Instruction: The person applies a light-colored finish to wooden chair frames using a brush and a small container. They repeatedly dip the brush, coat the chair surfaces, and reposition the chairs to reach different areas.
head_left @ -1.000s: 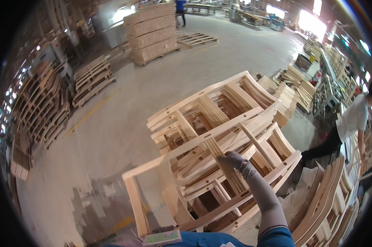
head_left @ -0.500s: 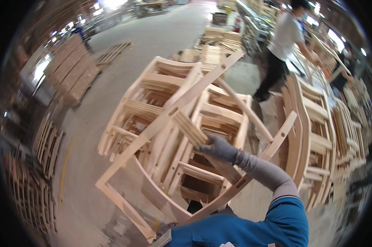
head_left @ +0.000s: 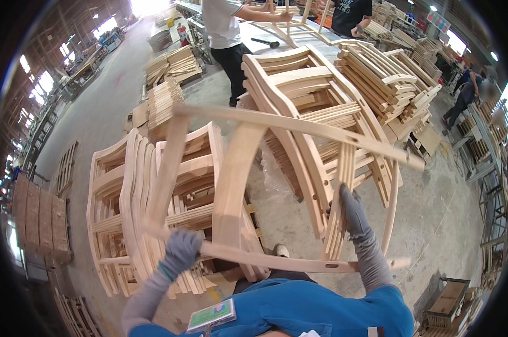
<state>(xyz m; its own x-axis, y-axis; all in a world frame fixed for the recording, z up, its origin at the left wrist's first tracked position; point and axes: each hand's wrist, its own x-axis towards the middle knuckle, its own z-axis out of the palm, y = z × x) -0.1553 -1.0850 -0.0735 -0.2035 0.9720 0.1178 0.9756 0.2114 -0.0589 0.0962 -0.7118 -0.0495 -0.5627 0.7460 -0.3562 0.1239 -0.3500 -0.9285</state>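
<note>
Left grip clasps a wooden frame at seven o'clock; right grip, its slats at four. Even support should prevent twisting.

Two hands, one held frame, one badge, one mallet, perhaps four co-workers.

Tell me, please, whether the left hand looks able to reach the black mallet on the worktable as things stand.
Probably not: the left hand is closed on the wooden frame, and the black mallet lies beyond a stack of similar frames.
</note>
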